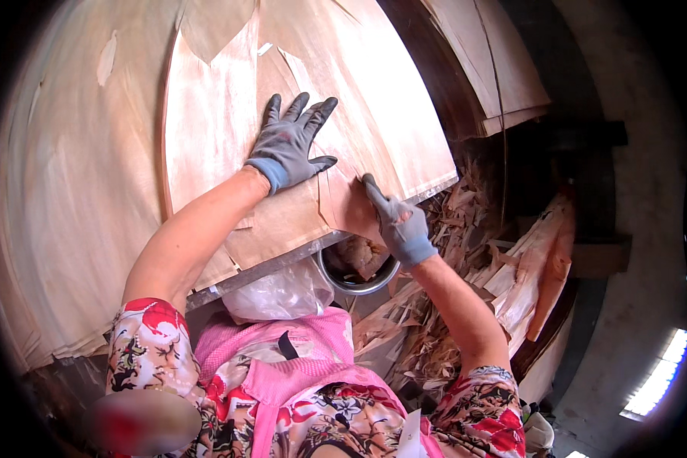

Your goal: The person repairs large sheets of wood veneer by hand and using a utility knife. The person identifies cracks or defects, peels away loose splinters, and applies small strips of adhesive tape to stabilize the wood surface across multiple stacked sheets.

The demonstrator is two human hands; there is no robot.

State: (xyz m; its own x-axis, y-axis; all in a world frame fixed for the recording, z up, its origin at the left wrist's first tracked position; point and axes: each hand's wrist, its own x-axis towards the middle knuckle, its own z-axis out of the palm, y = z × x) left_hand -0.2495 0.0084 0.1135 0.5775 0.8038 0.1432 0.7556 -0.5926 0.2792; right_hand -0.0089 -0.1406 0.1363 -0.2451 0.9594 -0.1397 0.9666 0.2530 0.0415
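Note:
My left hand [288,145], in a grey glove with dark fingertips, lies flat with its fingers spread on a pale wood veneer sheet [214,122]. My right hand [398,221], gloved too, is at the sheet's near right edge. One of its digits stretches over a reddish-brown veneer piece [351,206]; the other fingers are curled and partly hidden, and the hand appears to grip that piece. Narrow gaps and torn slivers show in the sheet between and beyond my hands. A tan veneer patch [278,229] lies near the front edge, below my left hand.
A metal bowl [359,288] with brown contents sits below the table edge, beside a translucent plastic bag [278,290]. Veneer scraps [435,313] are heaped on the right. More veneer sheets [76,191] spread out at left, and another stack [504,61] stands far right.

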